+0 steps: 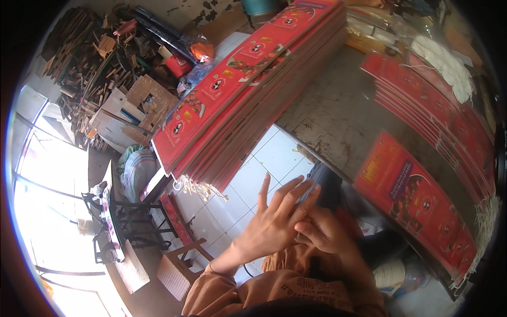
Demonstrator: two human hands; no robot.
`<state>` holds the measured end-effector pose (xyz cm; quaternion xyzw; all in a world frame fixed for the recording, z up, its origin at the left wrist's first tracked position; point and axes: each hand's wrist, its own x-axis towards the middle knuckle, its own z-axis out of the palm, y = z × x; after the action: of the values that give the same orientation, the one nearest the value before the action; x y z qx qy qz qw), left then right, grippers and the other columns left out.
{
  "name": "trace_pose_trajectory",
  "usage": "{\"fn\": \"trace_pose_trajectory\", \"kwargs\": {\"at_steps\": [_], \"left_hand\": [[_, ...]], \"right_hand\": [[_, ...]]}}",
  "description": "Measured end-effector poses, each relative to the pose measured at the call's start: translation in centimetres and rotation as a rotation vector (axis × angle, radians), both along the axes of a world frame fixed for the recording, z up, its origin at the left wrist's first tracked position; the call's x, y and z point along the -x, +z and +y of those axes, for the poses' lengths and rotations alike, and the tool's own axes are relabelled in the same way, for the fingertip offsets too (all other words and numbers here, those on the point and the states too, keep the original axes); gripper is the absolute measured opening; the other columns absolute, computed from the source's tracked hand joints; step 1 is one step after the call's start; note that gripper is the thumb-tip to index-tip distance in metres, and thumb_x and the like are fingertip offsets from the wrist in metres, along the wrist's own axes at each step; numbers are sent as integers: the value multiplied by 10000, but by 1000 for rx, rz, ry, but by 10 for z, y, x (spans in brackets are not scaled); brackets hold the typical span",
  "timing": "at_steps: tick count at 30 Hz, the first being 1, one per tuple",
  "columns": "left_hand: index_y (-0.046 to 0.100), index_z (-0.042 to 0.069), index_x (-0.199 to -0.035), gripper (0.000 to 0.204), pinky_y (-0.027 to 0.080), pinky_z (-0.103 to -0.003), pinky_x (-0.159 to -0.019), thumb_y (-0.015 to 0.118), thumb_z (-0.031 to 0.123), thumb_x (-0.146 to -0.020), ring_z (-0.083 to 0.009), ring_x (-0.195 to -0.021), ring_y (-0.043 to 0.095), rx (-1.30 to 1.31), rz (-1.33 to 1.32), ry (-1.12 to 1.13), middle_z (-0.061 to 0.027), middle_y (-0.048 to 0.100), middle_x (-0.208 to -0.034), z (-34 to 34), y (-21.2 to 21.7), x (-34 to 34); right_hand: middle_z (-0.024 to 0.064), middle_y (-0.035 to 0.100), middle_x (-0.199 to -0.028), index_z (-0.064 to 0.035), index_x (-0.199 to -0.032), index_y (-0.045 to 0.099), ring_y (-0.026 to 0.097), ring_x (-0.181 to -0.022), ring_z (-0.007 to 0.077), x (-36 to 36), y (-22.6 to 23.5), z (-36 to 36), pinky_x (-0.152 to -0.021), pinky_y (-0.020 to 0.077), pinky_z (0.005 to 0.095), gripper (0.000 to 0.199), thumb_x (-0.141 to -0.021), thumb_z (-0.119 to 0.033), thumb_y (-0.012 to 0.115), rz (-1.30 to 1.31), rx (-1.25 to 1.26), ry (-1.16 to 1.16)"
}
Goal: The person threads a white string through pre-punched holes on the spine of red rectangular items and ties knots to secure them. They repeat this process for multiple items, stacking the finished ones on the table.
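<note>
In front of my body my two hands meet above the tiled floor. My left hand (274, 219) has its fingers stretched and spread, with its back showing. My right hand (328, 232) touches it from the right, thumb bent against it; the right hand's other fingers are mostly hidden. I see no object in either hand. Ahead of them lies a tall stack of red printed sheets (211, 90), with white cord ends hanging from its near end. To the right, a single red printed sheet (414, 203) lies at the table's edge.
A worn dark table (330, 105) stretches between the stacks. On its right lie more red sheets (422, 105) with white cords, beside a white skein of cord (446, 66). A woven chair (177, 272) stands lower left. Scrap wood (100, 79) fills the far left.
</note>
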<state>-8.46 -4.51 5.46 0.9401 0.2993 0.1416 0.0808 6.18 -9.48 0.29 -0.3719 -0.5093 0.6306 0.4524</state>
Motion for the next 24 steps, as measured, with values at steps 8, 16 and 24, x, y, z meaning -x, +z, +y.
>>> {"fn": "trace_pose_trajectory", "kwargs": {"at_steps": [8, 16, 24], "left_hand": [[353, -28, -1299, 875, 365, -462, -960, 683, 505, -689, -386, -1173, 421, 251, 14, -163, -258, 384, -1290, 60, 79, 78], [-9, 179, -1412, 1247, 342, -472, -975, 739, 616, -514, -417, -1209, 365, -90, 546, 337, -257, 246, -1378, 178, 88, 88], [-53, 200, -1401, 1197, 362, -439, -969, 779, 326, -550, -392, -1185, 404, 180, 461, 329, -245, 311, -1346, 188, 91, 82]], "right_hand": [[100, 600, -682, -20, -924, 550, 572, -566, 129, 15, -1, -1, -520, 423, 247, 100, -876, -98, 510, -118, -158, 149], [-4, 487, -583, -10, -905, 554, 402, -505, 9, 9, -5, -7, -455, 335, 193, 145, -907, -134, 480, -43, -10, 41], [32, 551, -657, -12, -925, 546, 468, -556, 56, -3, -10, -14, -519, 390, 225, 148, -901, -145, 485, 27, 191, 143]]}}
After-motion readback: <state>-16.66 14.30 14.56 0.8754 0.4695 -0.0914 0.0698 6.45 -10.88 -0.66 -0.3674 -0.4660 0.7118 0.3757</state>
